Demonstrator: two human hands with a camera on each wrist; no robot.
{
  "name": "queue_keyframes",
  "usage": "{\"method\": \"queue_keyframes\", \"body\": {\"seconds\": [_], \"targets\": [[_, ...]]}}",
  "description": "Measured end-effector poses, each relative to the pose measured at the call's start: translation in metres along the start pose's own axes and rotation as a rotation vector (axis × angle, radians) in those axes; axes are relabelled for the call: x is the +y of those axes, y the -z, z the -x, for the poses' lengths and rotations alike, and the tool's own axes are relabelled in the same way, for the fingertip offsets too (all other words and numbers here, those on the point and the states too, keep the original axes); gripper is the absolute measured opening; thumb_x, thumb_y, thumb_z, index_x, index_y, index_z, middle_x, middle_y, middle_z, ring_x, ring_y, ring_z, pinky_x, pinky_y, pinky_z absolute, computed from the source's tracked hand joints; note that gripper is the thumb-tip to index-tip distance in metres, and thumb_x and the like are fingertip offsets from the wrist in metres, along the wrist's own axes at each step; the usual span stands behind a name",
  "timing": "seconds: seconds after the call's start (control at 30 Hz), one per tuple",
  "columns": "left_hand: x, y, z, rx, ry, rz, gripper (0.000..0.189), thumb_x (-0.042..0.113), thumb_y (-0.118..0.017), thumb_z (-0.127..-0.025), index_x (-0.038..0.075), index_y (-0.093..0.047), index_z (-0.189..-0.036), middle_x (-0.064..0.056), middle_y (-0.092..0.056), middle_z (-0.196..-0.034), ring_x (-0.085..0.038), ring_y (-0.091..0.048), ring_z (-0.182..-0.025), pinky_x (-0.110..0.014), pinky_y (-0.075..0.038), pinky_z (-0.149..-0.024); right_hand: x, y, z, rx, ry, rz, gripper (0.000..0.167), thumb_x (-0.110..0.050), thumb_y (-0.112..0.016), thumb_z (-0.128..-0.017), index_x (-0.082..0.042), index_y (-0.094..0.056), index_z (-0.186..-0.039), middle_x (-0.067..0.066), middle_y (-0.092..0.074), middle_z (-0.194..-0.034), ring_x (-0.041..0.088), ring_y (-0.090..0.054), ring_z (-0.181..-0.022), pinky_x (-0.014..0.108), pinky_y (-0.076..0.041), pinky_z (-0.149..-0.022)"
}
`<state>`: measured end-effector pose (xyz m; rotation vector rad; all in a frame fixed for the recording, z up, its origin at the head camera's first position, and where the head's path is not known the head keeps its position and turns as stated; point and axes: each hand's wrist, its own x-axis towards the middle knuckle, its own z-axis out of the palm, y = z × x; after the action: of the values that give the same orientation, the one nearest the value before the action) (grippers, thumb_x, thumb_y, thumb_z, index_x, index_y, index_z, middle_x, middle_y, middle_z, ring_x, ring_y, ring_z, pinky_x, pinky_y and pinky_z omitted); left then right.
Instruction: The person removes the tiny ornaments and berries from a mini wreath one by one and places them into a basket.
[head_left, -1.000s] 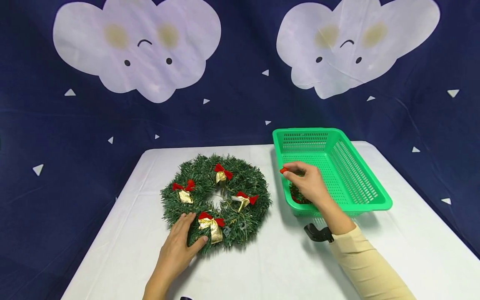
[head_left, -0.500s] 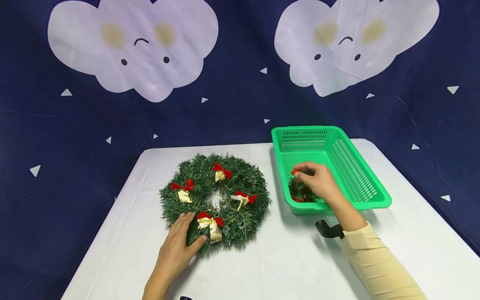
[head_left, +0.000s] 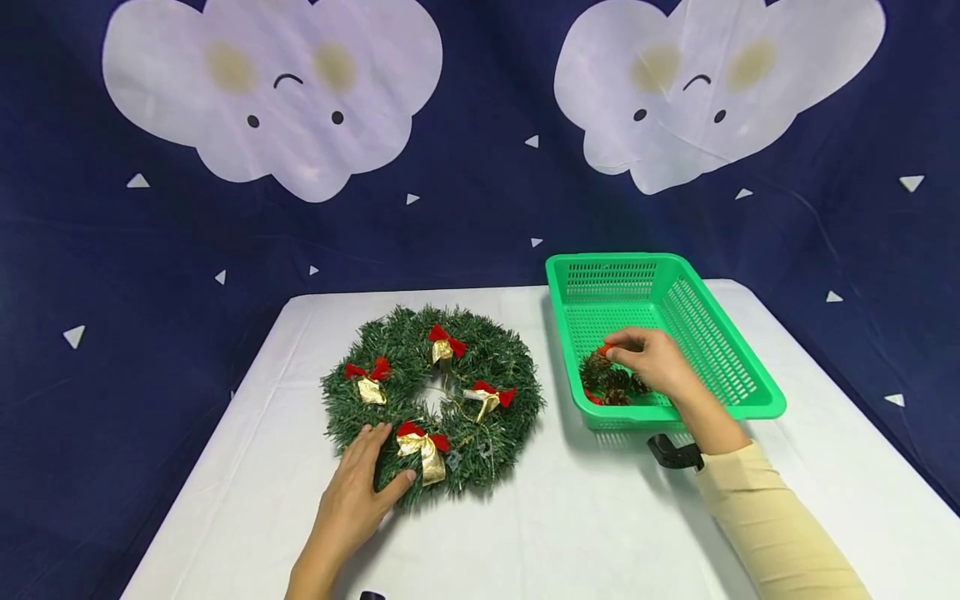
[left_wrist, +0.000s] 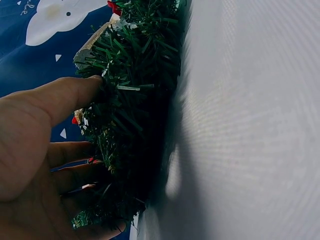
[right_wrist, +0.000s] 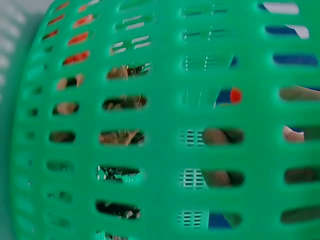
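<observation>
A green wreath (head_left: 495,350) with several red-and-gold bows lies flat on the table in the head view. My left hand (head_left: 352,500) rests on its near left edge, fingers spread and thumb by the nearest bow (head_left: 422,450). The left wrist view has the thumb (left_wrist: 75,95) touching the greenery. Over the near left corner of a green plastic basket (head_left: 708,413), my right hand (head_left: 648,362) pinches a small red piece (head_left: 604,351) whose kind I cannot tell. Just below it are several pine cones (head_left: 596,369). The basket wall (right_wrist: 162,125) covers most of the right wrist view.
Another red thing (head_left: 592,398) lies in the basket's near left corner, beside the pine cones. A white cloth covers the table (head_left: 517,542). Behind it hangs a dark blue backdrop (head_left: 465,242) with clouds and small triangles.
My right hand has moved right with the red piece, from the basket's left rim to above the pine cones, uncovering more of them. The left hand and wreath stay put.
</observation>
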<state>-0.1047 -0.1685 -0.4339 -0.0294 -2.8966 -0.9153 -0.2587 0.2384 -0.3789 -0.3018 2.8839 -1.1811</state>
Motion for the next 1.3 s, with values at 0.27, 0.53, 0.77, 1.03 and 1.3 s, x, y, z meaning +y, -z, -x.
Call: {"method": "queue_keyframes", "body": {"seconds": [0.27,0.53,0.77,1.03,1.3], "targets": [[0.0,0.001,0.0,-0.004,0.002,0.003,0.077,0.04,-0.068,-0.084,0.012,-0.034,-0.146,-0.015,-0.034,-0.152,-0.034,-0.024,-0.144,-0.062,-0.029,-0.109,0.01,0.006,-0.002,-0.008,-0.01,0.062,0.029,-0.024,-0.06,-0.092,-0.008,-0.066,-0.116,0.017,-0.067,-0.114,0.032,-0.063,-0.1,0.037,-0.053,-0.074],[0.0,0.0,0.0,0.0,-0.002,-0.001,0.077,0.04,-0.068,-0.084,0.011,-0.035,-0.146,-0.015,-0.035,-0.151,-0.034,-0.024,-0.143,-0.061,-0.028,-0.11,0.014,0.01,-0.002,-0.024,-0.048,0.101,0.032,-0.025,-0.06,-0.092,-0.007,-0.065,-0.118,0.017,-0.068,-0.111,0.03,-0.065,-0.096,0.036,-0.053,-0.071],[-0.001,-0.001,0.0,-0.005,-0.001,0.0,0.077,0.04,-0.068,-0.084,0.011,-0.034,-0.146,-0.014,-0.035,-0.151,-0.035,-0.024,-0.144,-0.061,-0.026,-0.111,0.014,0.009,-0.001,-0.03,-0.046,0.124,0.03,-0.023,-0.061,-0.092,-0.006,-0.066,-0.116,0.017,-0.069,-0.109,0.03,-0.065,-0.094,0.035,-0.052,-0.069],[0.0,0.0,0.0,-0.01,0.003,-0.003,0.077,0.042,-0.067,-0.084,0.012,-0.034,-0.147,-0.015,-0.034,-0.152,-0.034,-0.024,-0.144,-0.061,-0.026,-0.111,0.012,0.01,0.002,-0.02,-0.04,0.116,0.031,-0.025,-0.059,-0.093,-0.006,-0.065,-0.117,0.019,-0.068,-0.111,0.032,-0.064,-0.096,0.038,-0.053,-0.071],[0.0,0.0,0.0,-0.004,-0.002,-0.005,0.077,0.041,-0.068,-0.084,0.011,-0.035,-0.146,-0.015,-0.034,-0.152,-0.035,-0.025,-0.143,-0.061,-0.028,-0.109,0.009,0.01,0.001,0.012,-0.031,0.091,0.034,-0.034,-0.058,-0.093,-0.012,-0.064,-0.119,0.017,-0.066,-0.117,0.034,-0.062,-0.104,0.042,-0.053,-0.077]]}}
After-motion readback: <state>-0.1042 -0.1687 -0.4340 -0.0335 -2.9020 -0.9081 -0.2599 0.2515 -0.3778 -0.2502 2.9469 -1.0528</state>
